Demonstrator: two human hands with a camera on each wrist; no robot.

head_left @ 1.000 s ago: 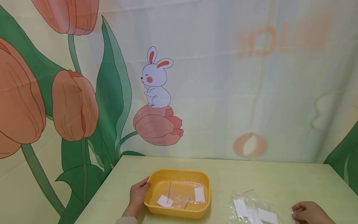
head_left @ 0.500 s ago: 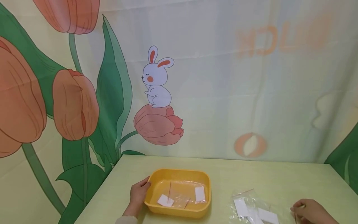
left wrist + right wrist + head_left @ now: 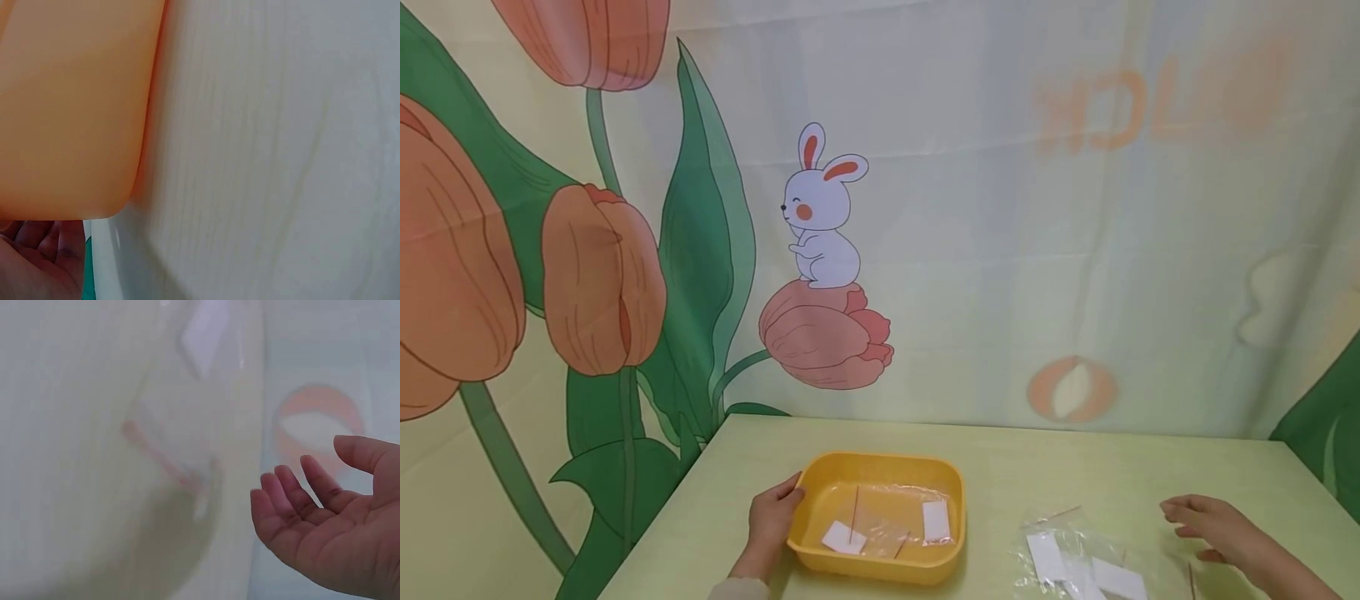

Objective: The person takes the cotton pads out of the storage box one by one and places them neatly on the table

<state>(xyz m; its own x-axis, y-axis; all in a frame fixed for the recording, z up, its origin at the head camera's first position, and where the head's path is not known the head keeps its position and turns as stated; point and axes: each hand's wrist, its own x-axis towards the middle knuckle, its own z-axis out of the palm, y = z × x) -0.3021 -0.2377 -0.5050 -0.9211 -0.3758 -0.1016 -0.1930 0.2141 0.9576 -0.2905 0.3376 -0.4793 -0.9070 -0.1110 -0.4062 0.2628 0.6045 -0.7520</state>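
My left hand (image 3: 771,518) grips the left side of a yellow plastic tray (image 3: 880,570), thumb at the rim. In the left wrist view the curled fingers (image 3: 69,247) show at the end of the tray. Inside lie clear zip bags (image 3: 880,533) with red seal lines and white cards. Right of the tray, more such bags (image 3: 1078,558) overlap on the table. My right hand (image 3: 1213,532) is held over the right end of this group, fingers loosely bent and holding nothing. Below it, in the right wrist view, a blurred clear bag (image 3: 175,434) shows its red seal.
The pale green table (image 3: 1015,458) runs back to a hanging cloth (image 3: 955,250) printed with tulips and a white rabbit. A strip of table separates the tray from the loose bags.
My right hand has let go of the clear zip bag's red-sealed edge, opened its fingers and risen slightly. The left hand and tray have stayed in place.
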